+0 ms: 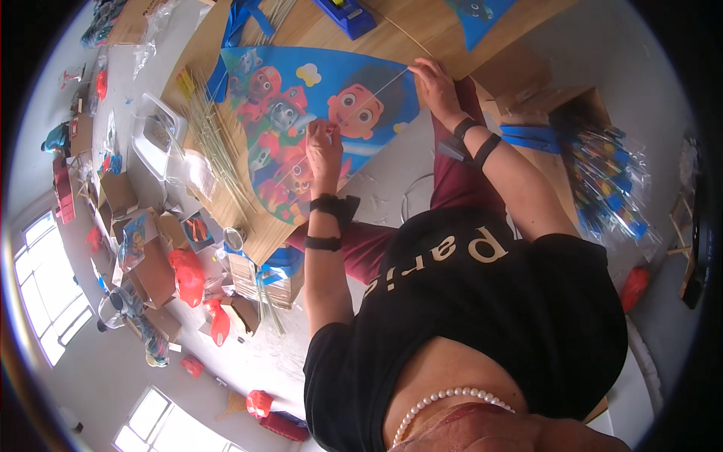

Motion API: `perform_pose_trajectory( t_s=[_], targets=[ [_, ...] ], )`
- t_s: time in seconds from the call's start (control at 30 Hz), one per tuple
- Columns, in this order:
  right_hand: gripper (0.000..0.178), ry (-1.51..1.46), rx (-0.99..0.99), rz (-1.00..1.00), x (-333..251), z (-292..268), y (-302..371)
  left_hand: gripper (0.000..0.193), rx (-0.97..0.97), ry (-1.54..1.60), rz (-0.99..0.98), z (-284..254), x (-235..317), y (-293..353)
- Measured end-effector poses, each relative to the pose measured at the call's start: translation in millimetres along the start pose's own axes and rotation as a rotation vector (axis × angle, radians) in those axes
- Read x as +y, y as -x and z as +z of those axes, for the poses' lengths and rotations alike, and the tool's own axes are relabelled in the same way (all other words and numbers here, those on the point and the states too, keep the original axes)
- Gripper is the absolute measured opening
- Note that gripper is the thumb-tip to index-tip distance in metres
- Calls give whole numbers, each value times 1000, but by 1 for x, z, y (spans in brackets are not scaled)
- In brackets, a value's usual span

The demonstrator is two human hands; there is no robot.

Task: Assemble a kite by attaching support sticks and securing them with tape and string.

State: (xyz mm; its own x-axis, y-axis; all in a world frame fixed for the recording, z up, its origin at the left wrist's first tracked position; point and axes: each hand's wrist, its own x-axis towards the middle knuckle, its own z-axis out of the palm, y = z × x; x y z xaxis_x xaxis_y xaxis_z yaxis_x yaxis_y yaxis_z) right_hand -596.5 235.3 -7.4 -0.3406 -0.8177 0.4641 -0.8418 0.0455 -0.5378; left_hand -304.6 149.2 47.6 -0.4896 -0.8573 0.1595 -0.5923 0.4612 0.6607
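A blue kite sheet (380,71) printed with cartoon figures lies on the wooden table (263,239), its near part reaching past the edge over my lap. One thin pale stick (388,83) crosses it on a slant, from the far right corner toward the near left. Over the middle of the print, my left hand (324,154) is closed, thumb and fingertips pinched on the stick. My right hand (437,90) is at the far right corner, its fingertips closed around the stick's end and the sheet's edge. Dark straps circle both my wrists.
Loose thin sticks (218,151) lie along the table's left side, near a white basin (158,139). At the far edge stand a blue tape dispenser (350,21) and another blue kite sheet (476,19). Plastic-wrapped colourful packs (610,181) lie to the right, cardboard boxes (151,267) left.
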Motion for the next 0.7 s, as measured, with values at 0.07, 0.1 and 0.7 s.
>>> perform_pose_trajectory(
  t_s=[0.07,0.1,0.7],
  targets=[
    [32,4,6,-7,-1,0,-1,9,18,-9,15,2,1,2],
    [32,8,12,-16,-1,0,-1,9,18,-10,14,3,1,2],
    [32,16,11,-2,2,2,0,15,100,-113,50,13,2,10]
  ],
)
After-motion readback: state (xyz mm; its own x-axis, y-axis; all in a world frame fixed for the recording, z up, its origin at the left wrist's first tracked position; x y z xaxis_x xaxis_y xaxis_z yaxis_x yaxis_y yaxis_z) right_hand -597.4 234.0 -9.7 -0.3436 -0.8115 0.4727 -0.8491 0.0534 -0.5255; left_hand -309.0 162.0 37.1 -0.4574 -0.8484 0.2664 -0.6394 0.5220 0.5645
